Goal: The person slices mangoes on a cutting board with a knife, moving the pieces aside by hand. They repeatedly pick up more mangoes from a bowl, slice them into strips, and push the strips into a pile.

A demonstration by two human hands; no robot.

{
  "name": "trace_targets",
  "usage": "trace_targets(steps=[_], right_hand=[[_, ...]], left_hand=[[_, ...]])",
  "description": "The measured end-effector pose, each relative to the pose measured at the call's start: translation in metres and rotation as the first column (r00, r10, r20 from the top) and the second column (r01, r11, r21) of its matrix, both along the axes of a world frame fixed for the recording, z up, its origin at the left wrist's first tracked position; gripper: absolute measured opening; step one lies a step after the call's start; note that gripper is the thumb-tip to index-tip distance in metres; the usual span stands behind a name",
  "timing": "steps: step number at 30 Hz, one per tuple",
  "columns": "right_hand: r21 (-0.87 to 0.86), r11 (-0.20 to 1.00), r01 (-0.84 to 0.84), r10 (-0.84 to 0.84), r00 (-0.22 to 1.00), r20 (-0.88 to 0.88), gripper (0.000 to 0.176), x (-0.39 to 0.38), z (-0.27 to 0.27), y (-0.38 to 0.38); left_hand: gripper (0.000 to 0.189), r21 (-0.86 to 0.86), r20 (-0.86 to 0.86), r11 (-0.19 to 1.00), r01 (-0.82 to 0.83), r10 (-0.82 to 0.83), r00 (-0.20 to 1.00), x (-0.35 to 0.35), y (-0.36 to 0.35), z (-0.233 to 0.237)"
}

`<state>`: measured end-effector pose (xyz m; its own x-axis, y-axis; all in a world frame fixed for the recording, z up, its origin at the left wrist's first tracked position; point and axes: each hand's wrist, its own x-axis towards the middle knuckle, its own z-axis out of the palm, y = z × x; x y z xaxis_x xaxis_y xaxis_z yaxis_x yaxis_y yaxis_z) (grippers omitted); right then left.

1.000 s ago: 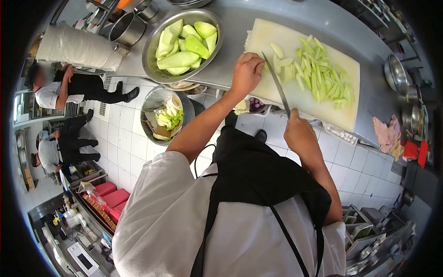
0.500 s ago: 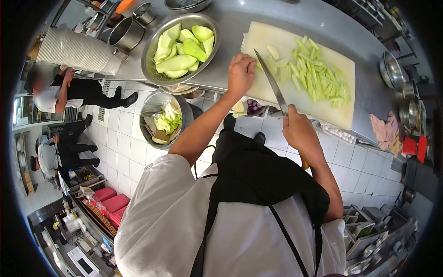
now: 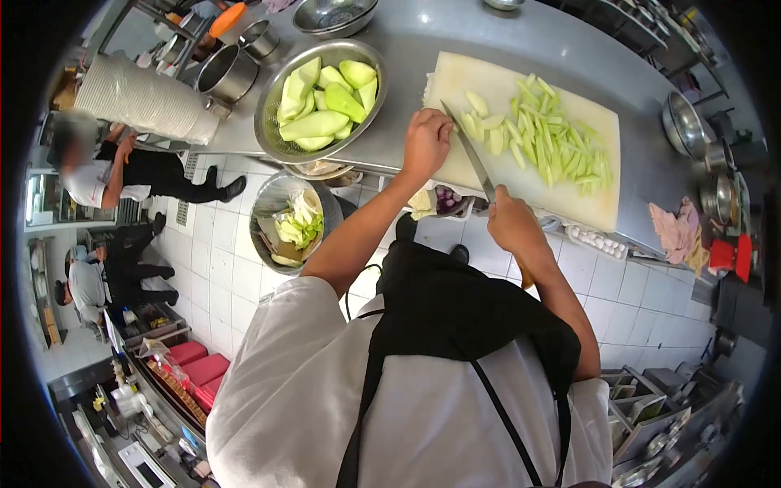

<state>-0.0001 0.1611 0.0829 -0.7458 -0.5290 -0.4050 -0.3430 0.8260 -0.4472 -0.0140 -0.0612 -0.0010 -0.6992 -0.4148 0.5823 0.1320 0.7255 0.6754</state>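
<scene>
- Head view: left hand [image 3: 427,142] curls knuckles-down on the near left edge of the white rectangular plastic cutting board [image 3: 590,207]; what it pins I cannot tell, the fingers hide it.
- Right hand [image 3: 511,221] is closed tight around the handle of the long steel-bladed knife [image 3: 469,154], off the board's near edge, blade angled up beside the left knuckles.
- Pale green vegetable slices [image 3: 490,137] lie mid-board, thin green strips [image 3: 561,146] toward its right.
- Round steel colander of peeled green halves [image 3: 268,102] sits left of the board.
- Judgement: slicing step; the next stroke calls for tucked fingertips and a straight blade.
</scene>
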Motion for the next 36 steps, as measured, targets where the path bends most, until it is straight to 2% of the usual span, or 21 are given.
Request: trace_targets(steps=[3, 6, 9, 12, 13, 16, 17, 21, 24, 27, 30, 31, 34, 36], right_hand=[[-0.068, 0.996, 0.054, -0.051, 0.998, 0.037, 0.028, 0.004, 0.026, 0.008], [-0.150, 0.970, 0.189, -0.179, 0.981, 0.078, 0.026, 0.008, 0.049, 0.023], [-0.240, 0.933, 0.267, -0.267, 0.963, 0.033, 0.023, 0.007, 0.040, 0.051], [-0.248, 0.907, 0.340, -0.334, 0.940, 0.065, 0.022, 0.007, 0.039, 0.073], [-0.234, 0.896, 0.378, -0.365, 0.926, 0.100, 0.022, 0.009, 0.042, 0.078], [-0.183, 0.886, 0.426, -0.414, 0.904, 0.103, 0.022, 0.018, 0.042, 0.093], [-0.182, 0.885, 0.428, -0.417, 0.904, 0.095, 0.022, 0.022, 0.041, 0.097], [-0.178, 0.891, 0.419, -0.407, 0.908, 0.097, 0.024, 0.037, 0.036, 0.110], [-0.163, 0.892, 0.422, -0.405, 0.905, 0.126, 0.025, 0.041, 0.034, 0.111], [-0.217, 0.898, 0.383, -0.376, 0.924, 0.075, 0.022, 0.044, 0.020, 0.112], [-0.223, 0.910, 0.349, -0.348, 0.936, 0.048, 0.021, 0.043, 0.011, 0.110], [-0.210, 0.914, 0.347, -0.344, 0.938, 0.054, 0.021, 0.044, 0.011, 0.108], [-0.196, 0.926, 0.324, -0.323, 0.946, 0.037, 0.021, 0.045, 0.009, 0.102], [-0.145, 0.937, 0.317, -0.312, 0.948, 0.060, 0.027, 0.045, 0.018, 0.094]], left_hand=[[0.012, -0.001, 0.054, 1.000, 0.006, -0.006, 0.999, -0.001, -0.002, -0.005], [0.017, -0.150, 0.046, 0.987, 0.065, -0.058, 0.997, -0.001, 0.008, 0.010], [0.021, -0.309, 0.052, 0.906, 0.289, -0.288, 0.956, -0.016, 0.031, 0.031], [0.022, -0.378, 0.129, 0.813, 0.442, -0.427, 0.895, -0.040, 0.042, 0.039], [0.023, -0.413, 0.186, 0.775, 0.478, -0.441, 0.878, -0.048, 0.037, 0.034], [0.024, -0.355, 0.388, 0.754, 0.553, -0.419, 0.821, -0.052, 0.017, 0.023], [0.025, -0.317, 0.403, 0.783, 0.536, -0.400, 0.823, -0.048, 0.012, 0.018], [0.020, -0.417, 0.304, 0.803, 0.425, -0.317, 0.898, -0.033, 0.007, 0.015], [0.023, -0.411, 0.251, 0.829, 0.380, -0.298, 0.921, -0.030, 0.018, 0.022], [0.025, -0.328, 0.310, 0.830, 0.452, -0.357, 0.881, -0.022, 0.040, 0.031], [0.027, -0.252, 0.441, 0.845, 0.471, -0.333, 0.834, -0.016, 0.056, 0.020], [0.027, -0.220, 0.362, 0.883, 0.415, -0.321, 0.875, -0.009, 0.064, 0.016], [0.026, -0.019, 0.360, 0.910, 0.414, -0.380, 0.852, 0.002, 0.076, 0.014], [0.025, 0.037, 0.374, 0.917, 0.397, -0.381, 0.846, 0.005, 0.077, 0.013]])
